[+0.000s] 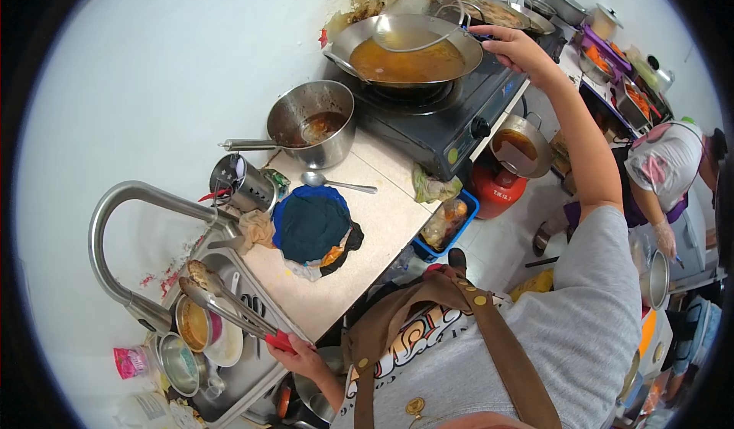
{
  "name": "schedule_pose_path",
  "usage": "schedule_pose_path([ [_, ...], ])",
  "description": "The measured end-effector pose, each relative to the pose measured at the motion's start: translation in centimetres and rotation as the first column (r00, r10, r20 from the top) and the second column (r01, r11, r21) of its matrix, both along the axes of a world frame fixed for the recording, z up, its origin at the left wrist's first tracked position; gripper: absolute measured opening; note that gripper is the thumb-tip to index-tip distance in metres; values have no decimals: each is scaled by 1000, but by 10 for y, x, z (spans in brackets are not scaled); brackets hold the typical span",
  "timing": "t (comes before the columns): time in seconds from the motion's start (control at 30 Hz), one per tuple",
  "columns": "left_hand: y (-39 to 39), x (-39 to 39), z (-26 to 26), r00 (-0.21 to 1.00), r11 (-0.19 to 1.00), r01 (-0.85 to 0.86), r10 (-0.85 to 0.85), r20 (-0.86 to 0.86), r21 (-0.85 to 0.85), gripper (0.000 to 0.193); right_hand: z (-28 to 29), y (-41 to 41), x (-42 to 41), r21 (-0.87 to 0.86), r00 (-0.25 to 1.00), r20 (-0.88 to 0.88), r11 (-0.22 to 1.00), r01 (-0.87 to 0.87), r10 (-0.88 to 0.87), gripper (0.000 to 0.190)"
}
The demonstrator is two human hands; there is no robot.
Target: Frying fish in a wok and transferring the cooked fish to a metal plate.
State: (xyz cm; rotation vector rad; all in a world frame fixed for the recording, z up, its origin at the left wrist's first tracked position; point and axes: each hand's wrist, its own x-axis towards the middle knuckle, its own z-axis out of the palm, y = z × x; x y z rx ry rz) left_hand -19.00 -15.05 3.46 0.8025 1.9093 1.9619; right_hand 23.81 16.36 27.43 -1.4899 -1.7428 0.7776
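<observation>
In my left hand (298,360) are metal tongs (229,305) with red grips, held over the sink, their browned tips up and apart. My right hand (513,50) reaches far forward and pinches the handle end of a round wire-rimmed strainer (421,47). The strainer hangs tilted over a wok (416,73) of yellow-brown liquid on a black gas stove (424,125). Left of the stove stands a steel saucepan (312,125) with dark residue inside. A spoon (338,182) and a stack of folded cloths (315,225) lie on the tiled counter (384,228).
A curved faucet (114,217) arches over the sink (241,394), which holds bowls, a plate and scissors. Below the counter's edge are a blue bin (447,225), a red gas cylinder (499,191) and another pan (519,145). A person (665,165) stands bent over at the right.
</observation>
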Motion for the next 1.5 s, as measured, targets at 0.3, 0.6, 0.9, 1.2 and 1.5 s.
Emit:
schedule_pose_path([
  [0.3, 0, -2, -2, 999, 1000, -6, 5, -43, -14, 45, -14, 1, 36, 362, 716, 619, 926, 103, -322, 37],
  [0.6, -2, -5, -9, 1000, 1000, -12, 11, -26, -17, 46, -16, 1, 1, 62, 858, 499, 992, 106, -123, 37],
  [0.9, 0, -2, -3, 998, 999, -38, 36, -49, -31, 45, -22, 9, -34, -103, 989, 128, 993, -61, 74, 38],
  [1.2, 0, 0, -2, 999, 999, -33, 32, -18, -29, 45, -26, 20, -46, -135, 981, -177, 985, -104, 79, 40],
  [1.5, 0, -1, -3, 999, 999, -33, 32, -24, -27, 45, -16, 19, -29, -69, 953, -303, 998, -15, -7, 38],
])
